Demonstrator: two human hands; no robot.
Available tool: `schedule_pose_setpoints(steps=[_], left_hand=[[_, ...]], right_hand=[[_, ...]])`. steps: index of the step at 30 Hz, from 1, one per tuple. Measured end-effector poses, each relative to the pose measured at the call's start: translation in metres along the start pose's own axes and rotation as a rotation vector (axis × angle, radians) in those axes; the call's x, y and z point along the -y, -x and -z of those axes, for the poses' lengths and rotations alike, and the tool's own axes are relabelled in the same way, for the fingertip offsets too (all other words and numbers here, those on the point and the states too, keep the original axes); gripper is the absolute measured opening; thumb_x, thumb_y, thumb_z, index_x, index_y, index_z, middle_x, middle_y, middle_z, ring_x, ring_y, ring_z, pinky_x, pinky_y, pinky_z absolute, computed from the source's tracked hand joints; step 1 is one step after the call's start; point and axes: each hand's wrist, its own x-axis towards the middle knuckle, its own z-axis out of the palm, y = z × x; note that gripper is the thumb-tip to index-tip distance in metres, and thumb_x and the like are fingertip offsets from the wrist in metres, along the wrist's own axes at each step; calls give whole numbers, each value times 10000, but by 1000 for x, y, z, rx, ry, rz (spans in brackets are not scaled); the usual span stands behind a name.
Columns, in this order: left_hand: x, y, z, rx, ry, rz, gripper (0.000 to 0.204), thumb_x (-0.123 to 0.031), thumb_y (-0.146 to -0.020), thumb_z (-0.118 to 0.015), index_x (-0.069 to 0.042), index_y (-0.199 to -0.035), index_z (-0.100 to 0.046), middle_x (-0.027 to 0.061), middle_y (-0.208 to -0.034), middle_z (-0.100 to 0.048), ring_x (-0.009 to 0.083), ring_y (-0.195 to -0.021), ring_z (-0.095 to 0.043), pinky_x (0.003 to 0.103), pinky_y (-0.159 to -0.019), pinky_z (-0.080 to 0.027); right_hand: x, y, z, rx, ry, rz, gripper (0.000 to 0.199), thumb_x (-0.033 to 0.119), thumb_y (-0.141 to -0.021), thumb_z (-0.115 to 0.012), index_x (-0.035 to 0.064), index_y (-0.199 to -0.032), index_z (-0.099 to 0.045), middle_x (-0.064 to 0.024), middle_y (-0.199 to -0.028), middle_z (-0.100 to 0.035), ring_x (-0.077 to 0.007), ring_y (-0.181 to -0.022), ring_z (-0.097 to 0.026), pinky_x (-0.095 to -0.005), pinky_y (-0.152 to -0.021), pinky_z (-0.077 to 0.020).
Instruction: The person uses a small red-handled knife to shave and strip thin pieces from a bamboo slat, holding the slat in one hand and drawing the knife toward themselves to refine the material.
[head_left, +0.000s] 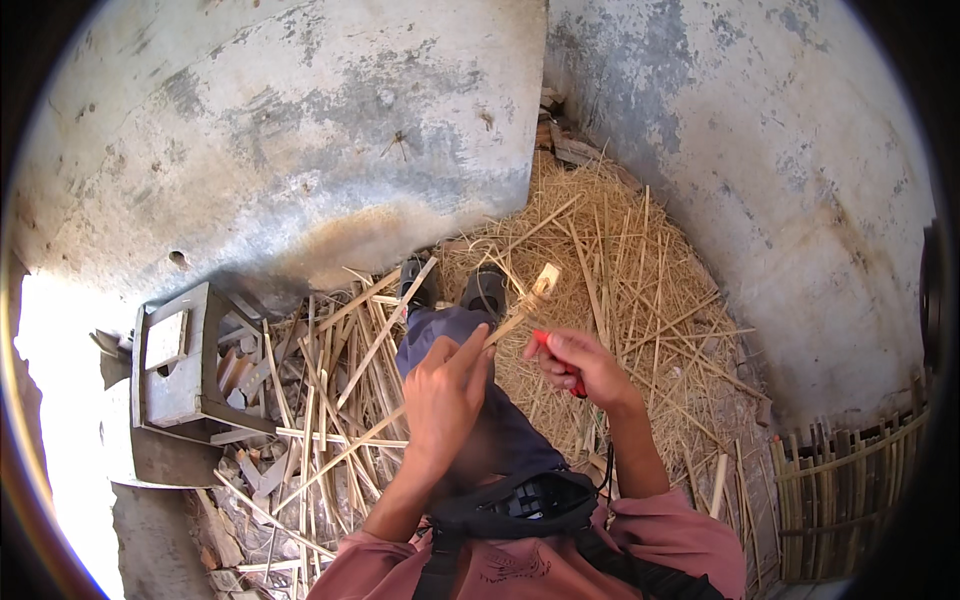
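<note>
My left hand is closed around a thin wooden strip, which looks like split bamboo. One end of the strip, pale and wider, points up and away over the straw. A thin length runs out behind the hand toward the lower left, seemingly the same strip. To the right, my right hand grips a small hand tool with a red and black handle. Its red front end lies close to the strip; the working tip is too small to make out, and I cannot tell whether it touches.
Straw and shavings cover the floor ahead. Loose strips lie on the left beside a grey wooden box frame and rubble. A woven slat panel stands at right. A wall rises ahead; a black pouch hangs at my waist.
</note>
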Motion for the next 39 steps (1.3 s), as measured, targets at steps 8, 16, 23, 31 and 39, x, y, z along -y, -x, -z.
schedule_pose_setpoints(steps=[8, 16, 23, 31, 39], left_hand=[[1, -2, -1, -56, -13, -59, 260, -150, -1011, -760, -68, -1253, -806, 123, -875, -647, 329, -692, -663, 443, -645, -506], [-5, -5, 3, -50, -26, 12, 234, -164, -980, -800, -83, -1198, -829, 104, -899, -699, 338, -720, -703, 442, -663, -524], [-7, -3, 4, -34, 9, -17, 205, -160, -959, -820, -50, -1132, -817, 100, -907, -711, 326, -735, -720, 429, -657, -534], [-5, -3, 3, -41, 57, -43, 191, -98, -940, -827, -23, -1112, -789, 104, -903, -718, 309, -733, -742, 405, -642, -540], [-1, -1, 0, -62, 123, -23, 189, -93, -932, -830, -19, -1103, -795, 113, -879, -716, 317, -740, -732, 408, -654, -536]], right_hand=[[-9, -5, -21, -250, 529, 314, 339, 278, -1158, -560, 1, -1242, -736, 39, -788, -549, -37, -650, -432, -233, -585, -354], [0, 3, -20, -292, 306, 301, 300, 249, -1125, -626, -21, -1183, -745, -16, -851, -715, -102, -679, -570, -306, -627, -455], [6, -2, -35, -496, 974, 356, 279, 239, -1086, -670, -29, -1136, -727, -178, -879, -726, -264, -724, -697, -361, -682, -527], [-7, -12, -31, -610, 1043, 513, 254, 224, -1081, -670, -25, -1116, -707, -179, -907, -734, -294, -742, -718, -398, -687, -545], [-23, -21, 3, -219, 14, 160, 351, 302, -1141, -607, -39, -1106, -683, 4, -823, -647, -133, -683, -598, -340, -621, -497]])
